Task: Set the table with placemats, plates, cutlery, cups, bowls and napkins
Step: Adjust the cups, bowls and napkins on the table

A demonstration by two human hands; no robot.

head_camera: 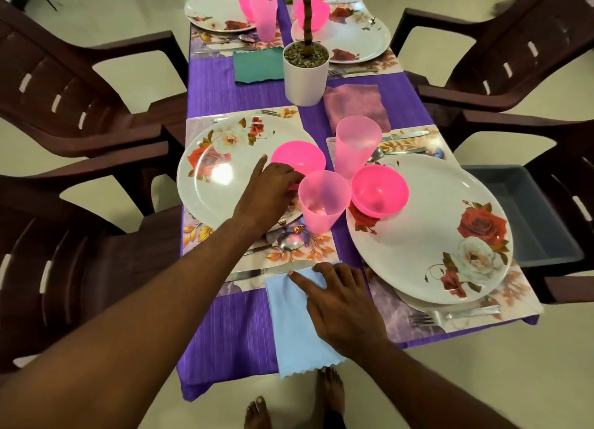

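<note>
Head view: purple tablecloth (pixel 221 84), brown chairs (pixel 80 100).

Four floral placemats, one per setting, two at the near end of the surface, two at the far end. Near-left placemat (pixel 289 251): white rose-print plate (pixel 218 171), pink bowl (pixel 299 157) on its right rim, translucent pink cup (pixel 323 200) upright at its near-right edge, spoon (pixel 289 240) and knife (pixel 257 272) on the near side. Near-right placemat (pixel 401 316): rose-print plate (pixel 427 232), pink bowl (pixel 379 192) on its far-left rim, pink cup (pixel 356 145) upright beyond, fork (pixel 450 316) at the near edge. Light blue napkin (pixel 289 319) overhangs the near edge. Teal napkin (pixel 257 65) and mauve napkin (pixel 353 105) lie mid-surface.
</note>
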